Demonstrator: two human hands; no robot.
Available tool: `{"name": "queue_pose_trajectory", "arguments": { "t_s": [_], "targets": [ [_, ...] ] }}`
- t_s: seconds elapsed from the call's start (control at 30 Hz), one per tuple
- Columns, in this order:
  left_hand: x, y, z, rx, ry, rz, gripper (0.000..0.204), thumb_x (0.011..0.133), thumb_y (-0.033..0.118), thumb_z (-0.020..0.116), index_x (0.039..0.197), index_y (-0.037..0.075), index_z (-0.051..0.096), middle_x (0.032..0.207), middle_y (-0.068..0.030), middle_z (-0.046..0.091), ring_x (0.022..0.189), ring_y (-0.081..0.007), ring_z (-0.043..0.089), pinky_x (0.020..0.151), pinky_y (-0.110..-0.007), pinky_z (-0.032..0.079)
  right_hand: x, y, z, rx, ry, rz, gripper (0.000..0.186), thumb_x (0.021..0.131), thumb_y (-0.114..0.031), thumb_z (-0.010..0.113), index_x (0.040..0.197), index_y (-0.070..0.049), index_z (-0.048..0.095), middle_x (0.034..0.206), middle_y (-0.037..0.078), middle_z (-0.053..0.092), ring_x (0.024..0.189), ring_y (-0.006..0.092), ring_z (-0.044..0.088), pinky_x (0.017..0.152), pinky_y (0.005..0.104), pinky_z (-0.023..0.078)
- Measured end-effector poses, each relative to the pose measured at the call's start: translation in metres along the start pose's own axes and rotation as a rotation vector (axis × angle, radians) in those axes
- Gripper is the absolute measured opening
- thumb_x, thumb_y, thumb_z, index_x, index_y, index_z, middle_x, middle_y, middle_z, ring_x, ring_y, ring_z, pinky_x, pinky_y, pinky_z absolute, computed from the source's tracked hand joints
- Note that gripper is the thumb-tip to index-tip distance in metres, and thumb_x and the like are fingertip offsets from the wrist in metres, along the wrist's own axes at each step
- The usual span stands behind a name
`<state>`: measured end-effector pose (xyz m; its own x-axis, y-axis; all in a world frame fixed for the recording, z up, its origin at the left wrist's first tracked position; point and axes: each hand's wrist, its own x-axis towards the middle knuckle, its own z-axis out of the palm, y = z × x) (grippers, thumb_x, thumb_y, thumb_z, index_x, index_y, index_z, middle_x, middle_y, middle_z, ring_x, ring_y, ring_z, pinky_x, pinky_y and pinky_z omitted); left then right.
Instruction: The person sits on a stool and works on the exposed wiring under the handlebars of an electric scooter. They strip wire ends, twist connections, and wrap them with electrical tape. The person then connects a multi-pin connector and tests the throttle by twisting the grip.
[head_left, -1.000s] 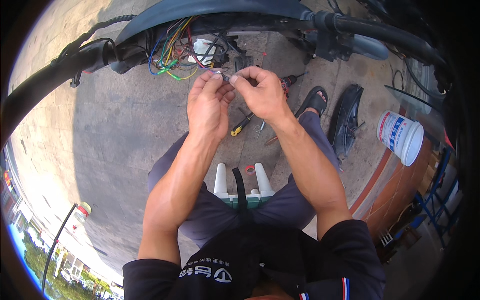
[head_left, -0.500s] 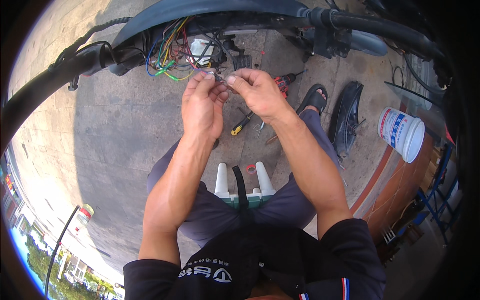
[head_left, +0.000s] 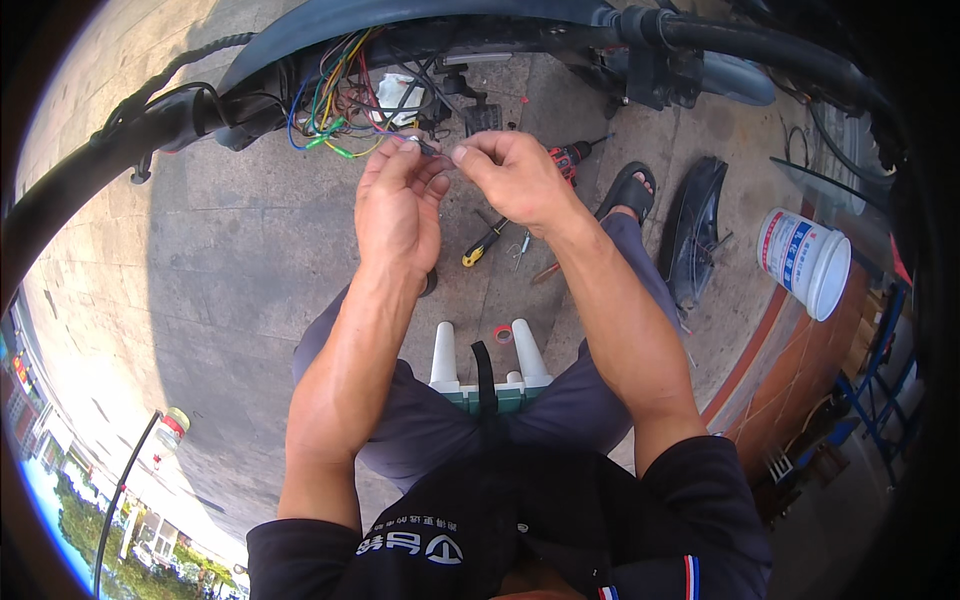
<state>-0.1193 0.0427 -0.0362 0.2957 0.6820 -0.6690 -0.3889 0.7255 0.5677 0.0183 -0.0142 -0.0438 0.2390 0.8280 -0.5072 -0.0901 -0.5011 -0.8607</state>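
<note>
My left hand (head_left: 398, 215) is closed in a pinch on a dark cable end (head_left: 428, 149), palm turned up. Facing it, my right hand (head_left: 520, 178) has thumb and forefinger pressed together at the thin wire tip coming out of that cable. The tip itself is too small to make out clearly. Just beyond my fingers hangs a bundle of coloured wires (head_left: 335, 90), with green connectors (head_left: 341, 152) on some of them. A crumpled white packet (head_left: 398, 94) lies among the wires, under the dark frame (head_left: 480, 40) of a vehicle.
On the paving lie a red-and-black power drill (head_left: 568, 160), a yellow-and-black handled tool (head_left: 484, 245), a red tape roll (head_left: 502, 334) and a curved black part (head_left: 692, 232). A white bucket (head_left: 798, 258) is at the right. A white-and-green stool (head_left: 534, 352) shows between my legs.
My left hand has shifted slightly left, and the gap between the two hands' fingertips is a little wider, showing more of the cable end. The right hand has barely moved.
</note>
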Motion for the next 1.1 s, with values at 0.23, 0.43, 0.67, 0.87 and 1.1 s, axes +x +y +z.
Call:
{"name": "queue_pose_trajectory", "arguments": {
  "t_s": [0.23,0.43,0.67,0.87,1.1],
  "targets": [
    [-0.003,0.002,0.002,0.006,0.005,0.005,0.013,0.095,0.014,0.058,0.107,0.009,0.056,0.092,-0.0077,0.063,0.086,-0.0203,0.063,0.075,-0.032,0.051,0.0,-0.001,0.003,0.21,-0.044,0.077,0.025,0.092,-0.021,0.063,0.096,0.002,0.072,0.078,0.0,0.065,0.071,0.0072,0.054,0.063,0.0264,0.045],
    [-0.002,0.002,0.003,0.036,0.055,0.0,0.012,0.096,0.013,0.057,0.107,0.009,0.055,0.091,-0.0085,0.064,0.086,-0.0208,0.063,0.073,-0.033,0.051,0.0,-0.002,0.005,0.293,-0.039,0.076,0.017,0.094,-0.016,0.063,0.099,-0.001,0.069,0.075,-0.006,0.057,0.067,0.0023,0.046,0.058,0.0208,0.038],
    [-0.003,0.002,0.003,0.049,0.044,0.013,0.012,0.096,0.013,0.057,0.107,0.008,0.054,0.09,-0.0086,0.063,0.086,-0.0204,0.063,0.072,-0.032,0.051,0.0,0.0,0.007,0.306,-0.04,0.021,0.016,0.093,-0.013,0.066,0.101,-0.001,0.069,0.09,-0.001,0.065,0.08,0.0039,0.054,0.071,0.0204,0.044],
    [-0.004,0.002,0.005,0.066,0.056,0.026,0.013,0.096,0.012,0.058,0.107,0.008,0.054,0.091,-0.0076,0.063,0.084,-0.0198,0.063,0.072,-0.032,0.051,-0.001,0.002,0.011,0.362,-0.031,-0.043,0.014,0.094,-0.011,0.063,0.102,0.0,0.067,0.085,-0.003,0.061,0.075,0.0029,0.05,0.065,0.0201,0.041],
    [-0.003,0.002,0.006,0.05,0.032,0.023,0.014,0.096,0.013,0.058,0.109,0.008,0.054,0.09,-0.0044,0.063,0.082,-0.0153,0.062,0.072,-0.03,0.048,-0.001,0.0,0.013,0.405,-0.025,0.0,0.011,0.093,-0.01,0.064,0.1,-0.001,0.065,0.086,-0.001,0.062,0.075,0.0033,0.051,0.065,0.0198,0.041]
  ]
}}
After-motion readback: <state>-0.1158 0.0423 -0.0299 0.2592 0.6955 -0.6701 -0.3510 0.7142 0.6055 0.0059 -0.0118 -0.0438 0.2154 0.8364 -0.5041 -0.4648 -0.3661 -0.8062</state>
